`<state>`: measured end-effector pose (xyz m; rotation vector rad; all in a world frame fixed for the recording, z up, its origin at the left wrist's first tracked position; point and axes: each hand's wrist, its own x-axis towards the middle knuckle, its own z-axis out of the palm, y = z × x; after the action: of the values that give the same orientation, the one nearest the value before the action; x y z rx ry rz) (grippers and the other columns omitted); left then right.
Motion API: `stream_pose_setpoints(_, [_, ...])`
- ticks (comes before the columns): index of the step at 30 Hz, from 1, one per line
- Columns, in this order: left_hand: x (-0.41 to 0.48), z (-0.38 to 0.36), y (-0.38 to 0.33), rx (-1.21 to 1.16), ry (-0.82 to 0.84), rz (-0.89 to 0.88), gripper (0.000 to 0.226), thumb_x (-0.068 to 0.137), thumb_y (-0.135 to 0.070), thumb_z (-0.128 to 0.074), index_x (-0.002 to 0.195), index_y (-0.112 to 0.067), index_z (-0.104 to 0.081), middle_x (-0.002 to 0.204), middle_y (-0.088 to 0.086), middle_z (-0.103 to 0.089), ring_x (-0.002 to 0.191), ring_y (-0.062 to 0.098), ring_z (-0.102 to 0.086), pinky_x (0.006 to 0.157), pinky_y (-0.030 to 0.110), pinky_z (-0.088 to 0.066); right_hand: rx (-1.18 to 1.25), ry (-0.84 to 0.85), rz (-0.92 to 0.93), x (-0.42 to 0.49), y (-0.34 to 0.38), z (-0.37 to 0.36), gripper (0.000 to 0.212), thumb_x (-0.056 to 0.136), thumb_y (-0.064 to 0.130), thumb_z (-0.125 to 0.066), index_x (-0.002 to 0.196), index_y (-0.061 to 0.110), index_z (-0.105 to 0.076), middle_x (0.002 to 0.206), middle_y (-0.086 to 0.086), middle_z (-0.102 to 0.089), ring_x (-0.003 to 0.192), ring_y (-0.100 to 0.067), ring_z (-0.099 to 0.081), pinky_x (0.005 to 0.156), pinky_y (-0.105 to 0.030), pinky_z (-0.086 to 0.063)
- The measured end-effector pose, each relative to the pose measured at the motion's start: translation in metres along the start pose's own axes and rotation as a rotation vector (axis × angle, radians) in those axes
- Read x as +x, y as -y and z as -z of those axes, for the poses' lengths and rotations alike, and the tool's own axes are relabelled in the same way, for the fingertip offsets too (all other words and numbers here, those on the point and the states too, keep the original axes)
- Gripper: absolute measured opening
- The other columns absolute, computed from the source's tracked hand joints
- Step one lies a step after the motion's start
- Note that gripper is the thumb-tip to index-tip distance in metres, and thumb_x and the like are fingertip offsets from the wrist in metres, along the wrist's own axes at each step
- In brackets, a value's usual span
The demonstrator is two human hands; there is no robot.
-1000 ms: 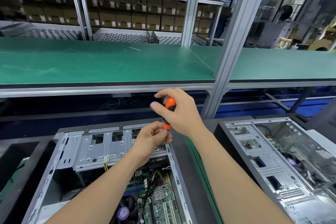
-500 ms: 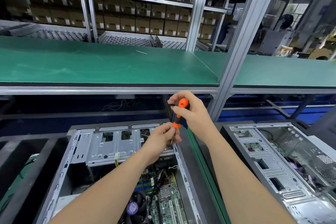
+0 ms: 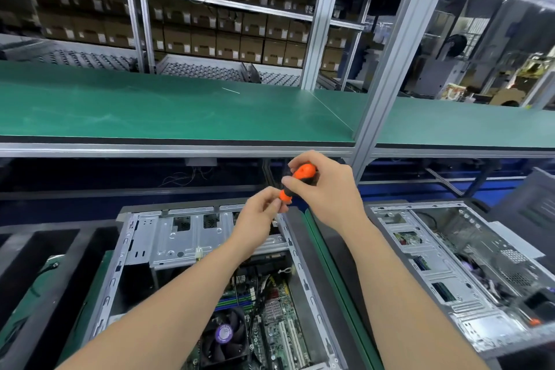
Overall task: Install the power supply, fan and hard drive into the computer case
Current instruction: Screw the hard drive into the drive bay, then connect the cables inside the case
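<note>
— Computer case of grey sheet metal, side panel off [image 3: 118,267]: where does it lie?

— Flat, open side up, straight below the person's forearms and lower than the long green-topped shelf [image 3: 180,111]. A silver drive cage [image 3: 180,237] fills its far end. Nearer sit a green circuit board [image 3: 279,315] and a black cooling fan with a round purple sticker [image 3: 223,333].

— Any writing you can read?

— None. The sticker's print is too small, and the white labels on the brown cardboard boxes [image 3: 204,42] on the back racks are blurred.

— And the hands?

— Both are over the case's far right corner. The right hand [image 3: 327,192] is wrapped round the top of an orange-and-black screwdriver [image 3: 303,173], which leans slightly. The left hand [image 3: 255,216] pinches the tool at its lower orange collar, fingertips bunched; shaft and tip are hidden behind them.

— Anything else?

— A second open grey case [image 3: 450,264] lies to the right, apart from the first, with a green mat strip [image 3: 327,264] between them.
</note>
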<state>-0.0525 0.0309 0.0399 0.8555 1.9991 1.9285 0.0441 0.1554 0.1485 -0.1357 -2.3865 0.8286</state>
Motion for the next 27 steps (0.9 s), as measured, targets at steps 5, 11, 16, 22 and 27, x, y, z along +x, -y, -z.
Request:
stream_pose_setpoints(5, [0.008, -0.011, -0.020, 0.592, -0.059, -0.169, 0.030, 0.106, -0.017, -0.047, 0.089, -0.039, -0.059, 0.086, -0.012, -0.059, 0.097, 0.012, -0.046, 0.079, 0.036, -0.025, -0.132, 0.029, -0.205, -0.011, -0.011, 0.026, 0.020, 0.078, 0.042, -0.081, 0.093, 0.034, -0.071, 0.077, 0.017, -0.073, 0.077, 0.005, -0.066, 0.066, -0.011, -0.049])
stream_pose_setpoints(11, [0.007, -0.055, -0.039, 0.818, -0.112, -0.198, 0.012, 0.098, -0.029, -0.064, 0.095, -0.037, -0.072, 0.122, -0.009, -0.040, 0.116, 0.014, -0.031, 0.091, 0.034, -0.021, 0.131, 0.251, -0.546, -0.039, -0.051, 0.037, 0.024, 0.079, 0.018, -0.078, 0.101, 0.023, -0.069, 0.074, -0.005, -0.076, 0.068, -0.022, -0.077, 0.062, -0.038, -0.063])
stream_pose_setpoints(16, [-0.014, -0.113, -0.037, 0.556, 0.005, 0.055, 0.016, 0.096, -0.012, -0.062, 0.107, -0.018, -0.072, 0.107, 0.001, -0.067, 0.096, 0.014, -0.061, 0.091, 0.030, -0.050, 0.417, 0.263, -0.811, -0.078, -0.116, 0.022, 0.032, 0.083, 0.006, -0.072, 0.114, 0.010, -0.063, 0.059, 0.000, -0.055, 0.048, -0.012, -0.052, 0.046, -0.026, -0.048])
stream_pose_setpoints(22, [-0.043, -0.156, -0.013, 0.925, 0.364, 0.225, 0.042, 0.094, 0.006, -0.047, 0.113, -0.020, -0.073, 0.119, 0.003, -0.069, 0.106, 0.019, -0.064, 0.091, 0.027, -0.050, 0.379, 0.350, -1.017, -0.144, -0.185, 0.000, 0.037, 0.082, 0.014, -0.076, 0.117, 0.009, -0.064, 0.079, -0.007, -0.058, 0.062, -0.018, -0.055, 0.057, -0.035, -0.059])
stream_pose_setpoints(27, [-0.066, -0.178, 0.008, 1.406, 0.485, 0.243, 0.043, 0.091, -0.002, -0.056, 0.122, -0.029, -0.068, 0.126, 0.006, -0.063, 0.110, 0.031, -0.066, 0.092, 0.040, -0.049, 0.318, 0.517, -1.021, -0.182, -0.200, -0.010, 0.045, 0.073, 0.008, -0.083, 0.115, 0.012, -0.066, 0.095, -0.011, -0.066, 0.081, -0.025, -0.066, 0.062, -0.040, -0.065])
